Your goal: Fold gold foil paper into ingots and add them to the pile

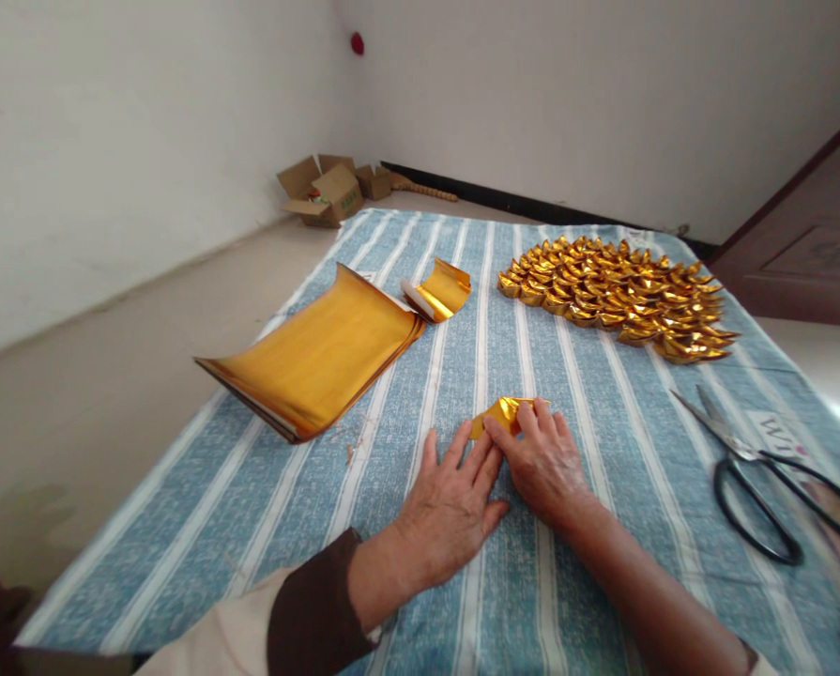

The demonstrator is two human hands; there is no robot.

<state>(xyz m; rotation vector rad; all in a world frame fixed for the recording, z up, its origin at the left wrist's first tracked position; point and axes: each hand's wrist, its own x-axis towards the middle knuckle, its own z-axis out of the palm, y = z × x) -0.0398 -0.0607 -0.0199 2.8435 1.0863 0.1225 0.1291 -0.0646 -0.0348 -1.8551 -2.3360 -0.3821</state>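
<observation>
On the striped blue cloth [462, 601], near its middle, a small piece of gold foil paper [504, 414] is seen partly folded, lying flat under the fingertips of both hands. The left hand [451, 512] is laid palm down with fingers spread, its fingertips at the near-left edge of the foil; nothing is gripped by it. The right hand [542, 465] is bent over the foil, fingers drawn together and pressing on its near-right part, so that only the far half of the piece is visible. Beyond the foil and to its left, a curled stack of gold sheets [317, 361] and a smaller rolled sheet [439, 289] are noted; beyond and to its right, a laid-out mass of finished gold ingots [620, 296]. Scissors [750, 469] lie well to the right of the foil. The fold is judged to be in the pressing stage: edges should be aligned before the crease is flattened, and pressure kept even, since foil of this kind is likely to hold any stray crease.
</observation>
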